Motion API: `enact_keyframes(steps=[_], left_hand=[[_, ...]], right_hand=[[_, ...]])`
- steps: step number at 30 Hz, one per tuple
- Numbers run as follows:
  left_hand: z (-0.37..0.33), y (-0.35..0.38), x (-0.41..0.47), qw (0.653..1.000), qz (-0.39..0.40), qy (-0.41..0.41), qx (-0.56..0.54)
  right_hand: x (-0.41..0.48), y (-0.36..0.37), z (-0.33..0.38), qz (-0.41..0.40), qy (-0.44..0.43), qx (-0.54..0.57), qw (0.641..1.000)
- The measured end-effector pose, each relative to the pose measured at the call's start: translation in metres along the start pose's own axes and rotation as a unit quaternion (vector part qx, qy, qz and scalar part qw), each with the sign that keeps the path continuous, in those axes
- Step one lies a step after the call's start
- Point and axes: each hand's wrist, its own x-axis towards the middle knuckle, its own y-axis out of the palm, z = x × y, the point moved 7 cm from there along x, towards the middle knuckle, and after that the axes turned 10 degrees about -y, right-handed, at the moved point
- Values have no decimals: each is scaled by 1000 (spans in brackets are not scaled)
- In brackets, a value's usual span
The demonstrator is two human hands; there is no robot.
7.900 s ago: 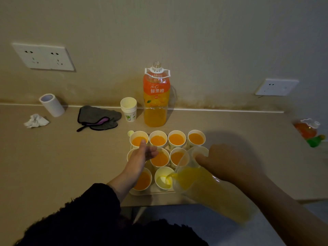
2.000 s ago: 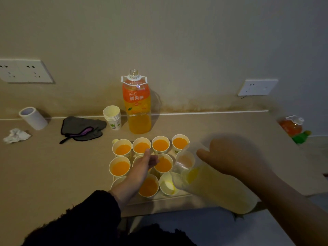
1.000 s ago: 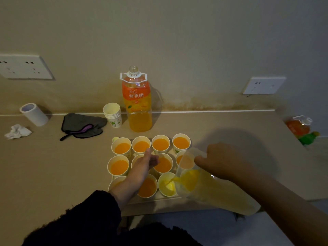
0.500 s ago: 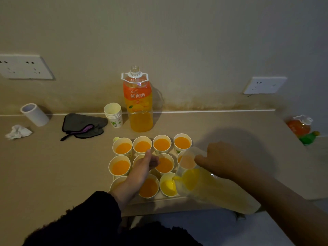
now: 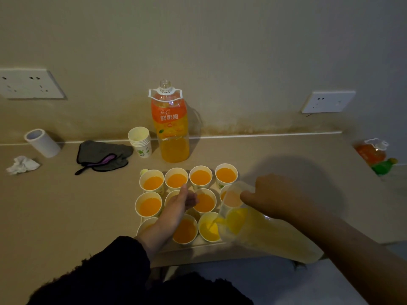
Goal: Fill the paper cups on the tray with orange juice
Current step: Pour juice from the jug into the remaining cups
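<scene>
Jug (image 5: 264, 234) near level, spout leftward over front cup (image 5: 208, 230); right hand (image 5: 271, 197) grips jug, left hand (image 5: 180, 205) grips middle cup (image 5: 171, 194).

The bottle (image 5: 174, 148) by the wall wears an orange label (image 5: 169, 117) with three large white characters: 鲜果橙. Just above them on the label is a small white logo, too small to read. Below the characters the label shows fruit artwork and a line of fine print that cannot be made out. The stack (image 5: 141, 143) of cups just left of the bottle has a green printed motif low on its side, with no legible letters. The cups (image 5: 221, 185) in front of the bottle show scraps of the same green print, also unreadable.
</scene>
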Motion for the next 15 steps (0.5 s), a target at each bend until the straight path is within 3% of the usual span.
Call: enact_keyframes(steps=[15], left_hand=[[-1,4,1,1000,2,4,-5]], right_hand=[[1,3,-6,-4,0,6,1000]])
